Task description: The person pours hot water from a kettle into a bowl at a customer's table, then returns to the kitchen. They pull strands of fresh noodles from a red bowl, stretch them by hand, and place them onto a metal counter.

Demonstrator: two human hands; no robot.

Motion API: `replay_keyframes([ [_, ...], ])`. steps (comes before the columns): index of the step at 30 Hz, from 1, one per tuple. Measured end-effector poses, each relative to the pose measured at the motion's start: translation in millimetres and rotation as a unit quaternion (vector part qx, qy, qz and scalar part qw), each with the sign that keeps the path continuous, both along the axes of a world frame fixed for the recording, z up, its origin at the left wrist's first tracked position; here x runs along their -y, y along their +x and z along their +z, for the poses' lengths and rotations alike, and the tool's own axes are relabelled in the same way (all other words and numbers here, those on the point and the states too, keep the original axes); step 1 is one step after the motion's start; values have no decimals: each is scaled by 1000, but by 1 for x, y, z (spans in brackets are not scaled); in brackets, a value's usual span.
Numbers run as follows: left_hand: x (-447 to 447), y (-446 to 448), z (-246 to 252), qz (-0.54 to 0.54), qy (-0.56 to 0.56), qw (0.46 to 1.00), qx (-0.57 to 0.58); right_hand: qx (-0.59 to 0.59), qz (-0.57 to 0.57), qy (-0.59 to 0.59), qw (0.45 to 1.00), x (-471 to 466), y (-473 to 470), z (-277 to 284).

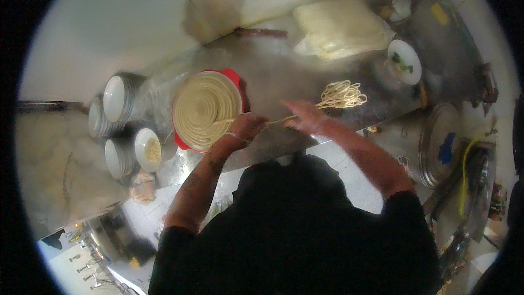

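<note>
A thick dough rope lies coiled in rings inside a red basin on the worktop. From the coil, one end leads up to my left hand, whose fingers are closed around it near the basin's right rim. A thinner strand continues rightward to my right hand. That hand is blurred, with extended fingers over or against the strand; whether it grips cannot be told. Just beyond it, a looped heap of thin noodle strands rests on the worktop.
Stacked white bowls and a bowl of noodles stand at left. A plastic-covered pale slab lies at the back, near a white bowl with greens. A large lidded metal pot is at right. The worktop meets a wall.
</note>
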State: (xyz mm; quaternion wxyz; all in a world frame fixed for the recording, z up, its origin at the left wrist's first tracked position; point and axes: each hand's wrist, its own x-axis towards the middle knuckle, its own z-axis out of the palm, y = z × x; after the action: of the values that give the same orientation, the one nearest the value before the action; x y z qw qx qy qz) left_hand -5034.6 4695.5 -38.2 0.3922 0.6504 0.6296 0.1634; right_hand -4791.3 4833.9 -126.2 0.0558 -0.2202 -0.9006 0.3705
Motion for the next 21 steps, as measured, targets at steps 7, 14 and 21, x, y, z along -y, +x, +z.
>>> replay_keyframes([
  [7, 0, -12, 11, 153, -107, 982, -9, 15, -11, -230, 973, 30, -56, 43],
  [14, 73, -128, -21, 172, -42, 984, -13, -6, 27, -22, 999, -69, 45, -1],
  [21, 111, -205, -8, 326, -86, 939, -60, 185, -106, 218, 952, -174, 173, -7],
])
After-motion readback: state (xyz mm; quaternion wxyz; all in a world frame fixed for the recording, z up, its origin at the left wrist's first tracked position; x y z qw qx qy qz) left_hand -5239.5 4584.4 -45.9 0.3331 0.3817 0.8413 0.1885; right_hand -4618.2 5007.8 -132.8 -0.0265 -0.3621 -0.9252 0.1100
